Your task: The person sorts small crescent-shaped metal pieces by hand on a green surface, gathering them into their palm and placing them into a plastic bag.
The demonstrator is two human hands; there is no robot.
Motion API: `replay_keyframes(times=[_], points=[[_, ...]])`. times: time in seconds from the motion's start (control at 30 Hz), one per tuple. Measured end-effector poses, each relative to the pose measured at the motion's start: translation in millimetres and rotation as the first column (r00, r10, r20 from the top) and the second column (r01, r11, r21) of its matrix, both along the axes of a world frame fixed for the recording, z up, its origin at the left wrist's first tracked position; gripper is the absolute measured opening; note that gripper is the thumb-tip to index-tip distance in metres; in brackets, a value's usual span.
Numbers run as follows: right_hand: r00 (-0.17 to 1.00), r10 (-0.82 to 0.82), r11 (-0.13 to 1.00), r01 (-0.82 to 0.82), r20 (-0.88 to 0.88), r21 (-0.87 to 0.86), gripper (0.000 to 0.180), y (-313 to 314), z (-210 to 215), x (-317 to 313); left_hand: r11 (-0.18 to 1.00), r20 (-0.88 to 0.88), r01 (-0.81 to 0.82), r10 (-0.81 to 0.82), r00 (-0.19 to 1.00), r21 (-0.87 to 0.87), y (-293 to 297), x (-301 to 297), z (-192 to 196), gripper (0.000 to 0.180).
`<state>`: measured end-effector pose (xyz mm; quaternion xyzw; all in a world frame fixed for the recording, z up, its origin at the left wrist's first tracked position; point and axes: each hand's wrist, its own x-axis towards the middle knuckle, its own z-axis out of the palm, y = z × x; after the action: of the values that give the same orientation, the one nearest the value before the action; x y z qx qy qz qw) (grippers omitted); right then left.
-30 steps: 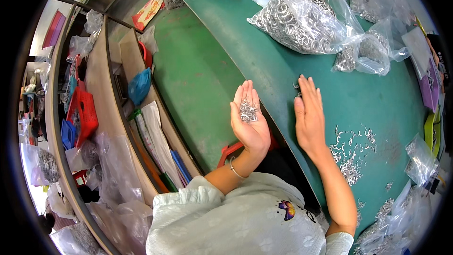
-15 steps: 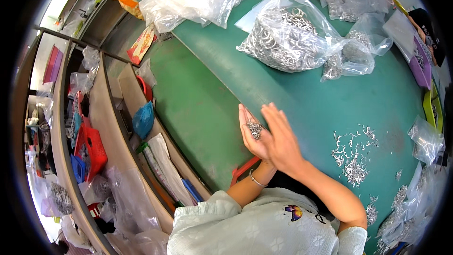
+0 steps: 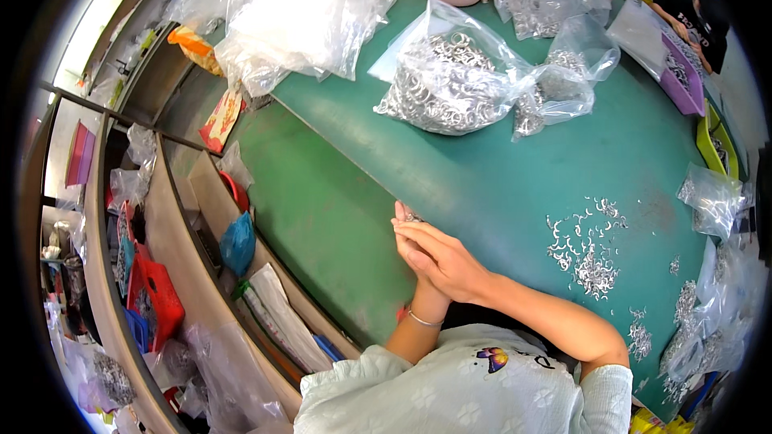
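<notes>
The right hand (image 3: 446, 259) lies flattened over the left hand (image 3: 404, 239) — which is cupped, holding small metal pieces (image 3: 412, 216).

Green table (image 3: 490, 181) passable midway; ring bag (image 3: 454, 88) blocks beyond, metal bits (image 3: 596, 273) right.

The floor (image 3: 314, 225) is green. Brown shelves (image 3: 163, 225) stand at the left, a green table (image 3: 482, 181) at the right. Bright light (image 3: 90, 22) shows at upper left.
</notes>
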<state>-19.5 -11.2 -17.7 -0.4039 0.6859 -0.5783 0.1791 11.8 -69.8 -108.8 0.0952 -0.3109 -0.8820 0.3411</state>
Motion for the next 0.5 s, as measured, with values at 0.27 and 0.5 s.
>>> replay_keyframes(times=[0.27,0.5], points=[[0.974,-0.193,0.981,0.190,0.120,0.035,0.020,74.7,48.6,-0.3,0.567,0.130,-0.140,0.058,0.990,0.812,-69.0,21.0,13.4,0.025],[0.874,-0.418,0.907,0.382,0.250,0.179,0.020,163.9,58.0,21.5,0.619,-0.061,0.298,-0.375,0.925,0.727,-68.8,-5.7,109.1,0.015]])
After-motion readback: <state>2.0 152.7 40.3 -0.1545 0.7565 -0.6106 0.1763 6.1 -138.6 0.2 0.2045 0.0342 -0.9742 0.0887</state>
